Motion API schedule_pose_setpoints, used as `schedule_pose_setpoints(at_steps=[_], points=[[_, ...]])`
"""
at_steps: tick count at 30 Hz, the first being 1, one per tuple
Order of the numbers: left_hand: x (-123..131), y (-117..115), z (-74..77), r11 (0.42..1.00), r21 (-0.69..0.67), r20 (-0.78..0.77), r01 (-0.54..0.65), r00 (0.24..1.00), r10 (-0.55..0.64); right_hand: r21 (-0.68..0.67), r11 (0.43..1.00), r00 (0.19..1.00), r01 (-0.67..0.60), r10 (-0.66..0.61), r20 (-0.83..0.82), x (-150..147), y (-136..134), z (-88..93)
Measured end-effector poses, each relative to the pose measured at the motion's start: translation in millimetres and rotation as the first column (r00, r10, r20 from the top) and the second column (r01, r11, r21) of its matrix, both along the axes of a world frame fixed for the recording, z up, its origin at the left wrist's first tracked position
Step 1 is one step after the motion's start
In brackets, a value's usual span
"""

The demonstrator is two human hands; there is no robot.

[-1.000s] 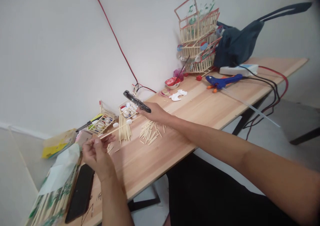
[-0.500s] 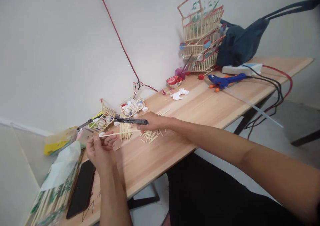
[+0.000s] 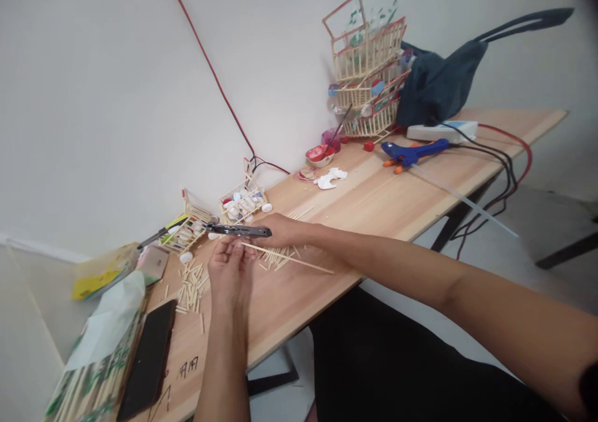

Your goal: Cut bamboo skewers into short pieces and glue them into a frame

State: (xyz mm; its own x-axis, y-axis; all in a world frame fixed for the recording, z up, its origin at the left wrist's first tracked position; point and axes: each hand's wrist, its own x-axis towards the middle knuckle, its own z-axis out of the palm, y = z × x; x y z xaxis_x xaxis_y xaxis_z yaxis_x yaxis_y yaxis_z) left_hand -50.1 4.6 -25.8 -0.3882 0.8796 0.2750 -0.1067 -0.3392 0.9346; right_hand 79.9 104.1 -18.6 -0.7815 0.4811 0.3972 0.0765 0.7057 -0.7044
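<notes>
A thin wooden stick (image 3: 299, 262) is pinched in the fingertips of my left hand (image 3: 231, 261), and its long end slants down to the right over the table. My right hand (image 3: 283, 230) grips a long, dark metal hand tool (image 3: 240, 230), whose exact kind I cannot make out. Both hands are close together, with the tool just above the left fingertips. Short stick pieces (image 3: 190, 290) lie scattered left of my left hand. Behind and under my right hand lie more loose sticks (image 3: 280, 258), partly hidden.
Two small stick baskets (image 3: 243, 202) stand by the wall, beside taller stacked baskets (image 3: 367, 91). A blue glue gun (image 3: 411, 153), red paint bowl (image 3: 320, 155) and dark bag (image 3: 439, 82) occupy the right side. A phone (image 3: 148, 359) and bagged sticks (image 3: 93, 372) lie at left.
My left hand has moved right, up to the tool. The stick, before stretched between both hands, now points down to the right. The short pieces at left have come into view.
</notes>
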Motion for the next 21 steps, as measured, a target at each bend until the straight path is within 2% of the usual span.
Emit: schedule_pose_setpoints(at_steps=[3, 5, 6, 7, 8, 9, 10, 11, 12, 13, 14, 16, 21], points=[[-3, 0, -1.0, 0.996, -0.058, 0.027, -0.071, 0.997, 0.072, 0.010, 1.000, 1.000, 0.022, -0.021, -0.019, 0, 1, -2.6], [-2, -7, 0.0, 0.974, -0.098, -0.075, -0.205, 0.977, 0.198, 0.016, 0.996, 0.995, 0.092, -0.091, -0.038, -1, 3, -5.1], [2, -13, 0.4, 0.952, -0.085, -0.192, -0.293, 0.943, 0.273, 0.015, 0.989, 0.989, 0.144, -0.143, -0.039, 0, 4, -6.2], [9, -19, 0.2, 0.925, -0.017, -0.344, -0.381, 0.870, 0.352, 0.012, 0.979, 0.979, 0.202, -0.201, -0.032, 0, 5, -7.2], [18, -27, -0.9, 0.899, 0.093, -0.515, -0.428, 0.752, 0.411, 0.007, 0.966, 0.966, 0.258, -0.258, -0.023, 1, 6, -7.9], [29, -35, -3.3, 0.904, 0.170, -0.689, -0.393, 0.608, 0.394, 0.002, 0.953, 0.953, 0.301, -0.301, -0.016, 1, 8, -8.4], [41, -42, -7.2, 0.939, 0.226, -0.823, -0.259, 0.465, 0.326, -0.004, 0.942, 0.941, 0.337, -0.337, -0.017, 2, 9, -8.7], [53, -49, -12.3, 0.970, 0.237, -0.912, -0.056, 0.332, 0.242, -0.011, 0.933, 0.932, 0.360, -0.360, -0.026, 2, 11, -9.0], [65, -55, -18.4, 0.975, 0.180, -0.967, 0.129, 0.205, 0.151, -0.020, 0.926, 0.925, 0.376, -0.377, -0.040, 3, 12, -9.2], [74, -60, -24.8, 0.969, 0.106, -0.991, 0.222, 0.099, 0.086, -0.029, 0.923, 0.921, 0.385, -0.386, -0.056, 3, 14, -9.4], [81, -63, -30.8, 0.961, 0.077, -0.997, 0.264, 0.034, 0.070, -0.038, 0.921, 0.919, 0.387, -0.389, -0.072, 4, 15, -9.6], [89, -67, -39.4, 0.961, 0.073, -0.997, 0.268, 0.013, 0.072, -0.058, 0.925, 0.920, 0.376, -0.380, -0.095, 4, 16, -9.9], [90, -65, -39.3, 0.958, 0.100, -0.989, 0.268, 0.135, 0.066, -0.084, 0.936, 0.929, 0.341, -0.349, -0.124, 4, 16, -9.7]])
